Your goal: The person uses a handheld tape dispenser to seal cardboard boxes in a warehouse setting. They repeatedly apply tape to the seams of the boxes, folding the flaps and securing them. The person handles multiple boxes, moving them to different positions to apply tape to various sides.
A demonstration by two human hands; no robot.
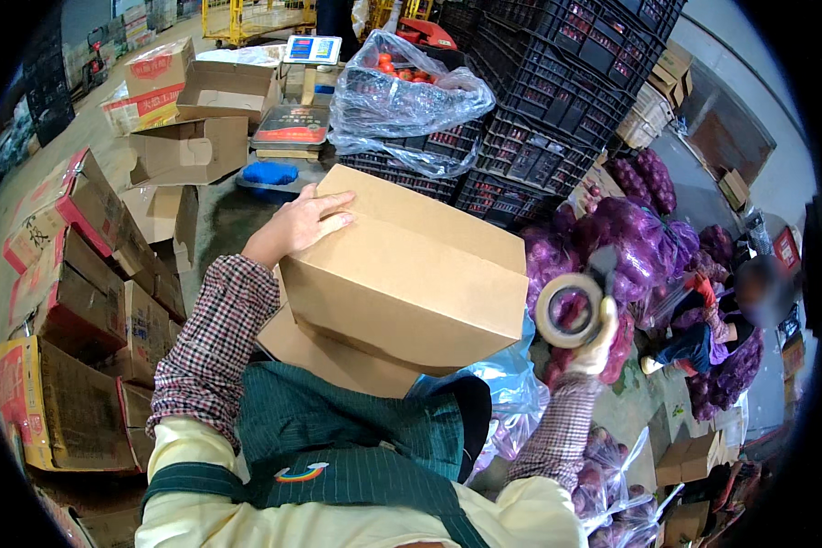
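Observation:
A plain brown cardboard box (411, 274) rests in front of my body, tilted, its long closed sides facing me. My left hand (305, 222) lies on the box's upper left corner, fingers spread over the edge, the thumb's underside hidden. Off the box's right end, my right hand (599, 339) grips a tape dispenser with a dark head, loaded with a roll of beige packing tape (568, 310). Under the box, more brown cardboard (342, 356) shows near my dark green apron.
Used cartons (82, 294) stand at left. Ahead are a scale (291, 127), tomatoes in a plastic-lined crate (411, 75) and stacked black crates (541, 89). Purple net sacks (623, 240) lie at right, where another person (712, 329) sits. Bagged produce (603, 466) lies at lower right.

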